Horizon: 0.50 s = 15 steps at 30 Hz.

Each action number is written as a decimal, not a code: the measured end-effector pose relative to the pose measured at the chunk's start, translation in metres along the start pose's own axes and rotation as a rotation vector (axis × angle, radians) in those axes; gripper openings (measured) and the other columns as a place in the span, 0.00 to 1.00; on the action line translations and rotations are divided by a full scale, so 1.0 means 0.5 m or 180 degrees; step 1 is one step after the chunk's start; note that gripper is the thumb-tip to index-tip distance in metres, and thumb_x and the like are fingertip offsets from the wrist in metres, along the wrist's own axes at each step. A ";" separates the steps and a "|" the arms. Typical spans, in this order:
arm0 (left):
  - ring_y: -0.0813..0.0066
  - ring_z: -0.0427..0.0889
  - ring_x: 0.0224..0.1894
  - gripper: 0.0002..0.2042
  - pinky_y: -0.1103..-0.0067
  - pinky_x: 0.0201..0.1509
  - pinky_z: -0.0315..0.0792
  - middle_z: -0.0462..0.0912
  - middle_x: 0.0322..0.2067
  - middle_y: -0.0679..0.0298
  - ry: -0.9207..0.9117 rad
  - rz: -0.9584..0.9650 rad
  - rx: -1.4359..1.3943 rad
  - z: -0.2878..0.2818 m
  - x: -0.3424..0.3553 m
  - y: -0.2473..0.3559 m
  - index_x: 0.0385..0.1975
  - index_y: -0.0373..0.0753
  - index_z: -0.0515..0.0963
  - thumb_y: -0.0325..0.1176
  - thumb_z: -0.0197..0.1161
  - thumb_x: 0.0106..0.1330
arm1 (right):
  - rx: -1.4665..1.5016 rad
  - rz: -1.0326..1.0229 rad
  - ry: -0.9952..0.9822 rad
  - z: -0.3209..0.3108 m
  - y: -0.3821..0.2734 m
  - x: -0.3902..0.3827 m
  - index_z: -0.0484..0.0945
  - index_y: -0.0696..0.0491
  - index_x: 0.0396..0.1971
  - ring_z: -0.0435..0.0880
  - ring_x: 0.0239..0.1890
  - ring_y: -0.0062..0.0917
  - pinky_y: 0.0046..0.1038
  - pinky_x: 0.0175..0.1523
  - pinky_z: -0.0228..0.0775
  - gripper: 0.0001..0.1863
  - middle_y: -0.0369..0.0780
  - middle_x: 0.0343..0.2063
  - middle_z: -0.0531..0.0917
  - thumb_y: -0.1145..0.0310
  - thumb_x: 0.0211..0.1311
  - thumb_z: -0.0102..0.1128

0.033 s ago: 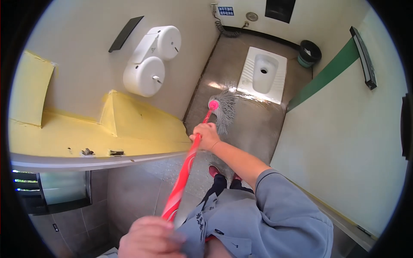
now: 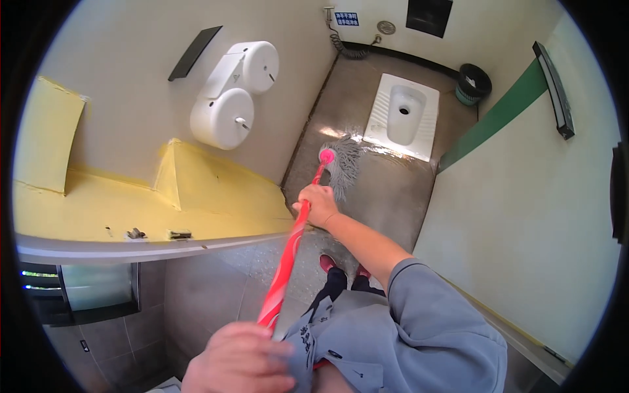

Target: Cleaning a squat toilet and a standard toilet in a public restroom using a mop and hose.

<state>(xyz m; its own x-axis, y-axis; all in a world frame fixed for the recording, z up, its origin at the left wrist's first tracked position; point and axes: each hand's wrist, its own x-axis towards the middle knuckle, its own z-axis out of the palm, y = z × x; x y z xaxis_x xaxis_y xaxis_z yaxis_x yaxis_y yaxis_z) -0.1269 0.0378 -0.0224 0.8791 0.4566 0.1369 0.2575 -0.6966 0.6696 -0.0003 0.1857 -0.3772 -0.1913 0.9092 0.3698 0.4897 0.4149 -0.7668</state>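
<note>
The person's right hand (image 2: pixel 319 204) is closed round the lower shaft of a single red mop with a pale spiral stripe, a pink socket and a grey string head (image 2: pixel 344 171). The left hand (image 2: pixel 237 359), slightly blurred, is wrapped round the upper end of the same shaft, nearest the camera. So two hands hold one mop. Its strings lie spread on the brown-grey floor (image 2: pixel 383 206), just off the near left corner of the one white ceramic squat toilet (image 2: pixel 401 118); whether they touch its rim cannot be told. Wet, shiny patches show along the toilet's near edge.

Two dark red shoes (image 2: pixel 327 262) stand on the near side of the toilet, below a grey short-sleeved shirt (image 2: pixel 452 318) whose front bears dark characters, bent by folds. Left of the toilet, one white plastic dispenser (image 2: pixel 226 95) with two round drums carries a small grey mark on its housing; one black bar (image 2: pixel 195 54) is fixed on the wall beside it. One dark round waste bin with a green lower part (image 2: pixel 466 97) stands to the toilet's right. Beyond the toilet are one black coiled hose (image 2: pixel 345 47), one round grate (image 2: pixel 386 27) and one small blue sign (image 2: pixel 346 19) with two lines of white characters.
</note>
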 end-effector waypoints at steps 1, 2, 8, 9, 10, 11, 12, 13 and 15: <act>0.70 0.77 0.43 0.05 0.72 0.49 0.63 0.78 0.27 0.73 -0.0196 -0.0048 0.0333 0.024 0.000 -0.041 0.26 0.48 0.77 0.33 0.55 0.50 | -0.0265 0.0411 0.0033 -0.017 0.039 0.004 0.72 0.46 0.21 0.72 0.38 0.30 0.33 0.42 0.59 0.09 0.34 0.29 0.73 0.66 0.38 0.63; 0.71 0.75 0.45 0.07 0.72 0.51 0.63 0.77 0.28 0.74 -0.0242 -0.0184 0.0372 0.042 0.008 -0.055 0.26 0.49 0.76 0.31 0.57 0.46 | -0.0436 0.0757 0.0027 -0.023 0.049 0.015 0.73 0.46 0.26 0.72 0.41 0.31 0.34 0.44 0.60 0.12 0.36 0.34 0.73 0.66 0.38 0.63; 0.68 0.71 0.49 0.09 0.67 0.55 0.62 0.75 0.30 0.70 0.0271 -0.0321 0.0685 0.127 0.051 -0.240 0.27 0.47 0.74 0.30 0.58 0.42 | -0.0673 0.1344 -0.1024 -0.077 0.046 0.077 0.61 0.45 0.52 0.69 0.48 0.40 0.37 0.50 0.63 0.33 0.45 0.45 0.68 0.67 0.42 0.62; 0.67 0.70 0.50 0.10 0.66 0.55 0.61 0.75 0.30 0.69 0.0349 -0.0342 0.0732 0.139 0.059 -0.288 0.27 0.46 0.73 0.29 0.58 0.41 | -0.0272 0.1660 -0.0996 -0.071 0.040 0.070 0.58 0.45 0.54 0.69 0.47 0.42 0.38 0.50 0.63 0.35 0.47 0.45 0.67 0.67 0.42 0.61; 0.65 0.71 0.49 0.09 0.67 0.54 0.62 0.75 0.29 0.67 0.0511 -0.0410 0.0729 0.155 0.066 -0.344 0.26 0.45 0.73 0.29 0.58 0.41 | -0.0264 0.1636 -0.1048 -0.073 0.044 0.053 0.57 0.46 0.55 0.70 0.47 0.44 0.38 0.50 0.63 0.35 0.49 0.46 0.67 0.68 0.43 0.61; 0.64 0.72 0.48 0.09 0.67 0.54 0.63 0.75 0.29 0.64 0.0696 -0.0405 0.0763 0.160 0.079 -0.377 0.25 0.44 0.73 0.28 0.58 0.41 | -0.0298 0.1578 -0.1031 -0.099 0.030 0.034 0.56 0.47 0.55 0.70 0.47 0.45 0.37 0.50 0.64 0.36 0.51 0.46 0.67 0.68 0.43 0.60; 0.62 0.73 0.46 0.08 0.68 0.52 0.65 0.75 0.28 0.63 0.0755 -0.0342 0.0727 0.159 0.086 -0.430 0.25 0.43 0.73 0.27 0.58 0.41 | -0.0209 0.1605 -0.1039 -0.099 0.033 0.011 0.56 0.47 0.55 0.70 0.47 0.45 0.37 0.50 0.64 0.35 0.51 0.45 0.67 0.68 0.43 0.60; 0.61 0.74 0.45 0.08 0.70 0.50 0.67 0.75 0.27 0.61 0.0816 -0.0286 0.0694 0.151 0.092 -0.477 0.24 0.41 0.73 0.25 0.58 0.41 | -0.0115 0.1625 -0.1055 -0.096 0.039 -0.011 0.57 0.47 0.55 0.70 0.47 0.44 0.36 0.50 0.63 0.35 0.51 0.45 0.68 0.68 0.43 0.60; 0.59 0.75 0.44 0.08 0.70 0.48 0.68 0.75 0.27 0.60 0.1196 -0.0287 0.0663 0.142 0.106 -0.534 0.24 0.40 0.73 0.24 0.58 0.42 | 0.0024 0.1737 -0.1205 -0.100 0.045 -0.050 0.59 0.48 0.54 0.70 0.46 0.43 0.35 0.50 0.64 0.34 0.50 0.44 0.69 0.67 0.43 0.60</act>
<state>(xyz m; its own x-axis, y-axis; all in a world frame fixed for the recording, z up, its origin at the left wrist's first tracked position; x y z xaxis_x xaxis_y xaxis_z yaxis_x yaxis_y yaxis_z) -0.1208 0.2090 -0.2457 0.6523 0.6635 0.3665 0.4359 -0.7239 0.5348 0.0580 0.1709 -0.3777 -0.2037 0.9377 -0.2813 0.5953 -0.1095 -0.7960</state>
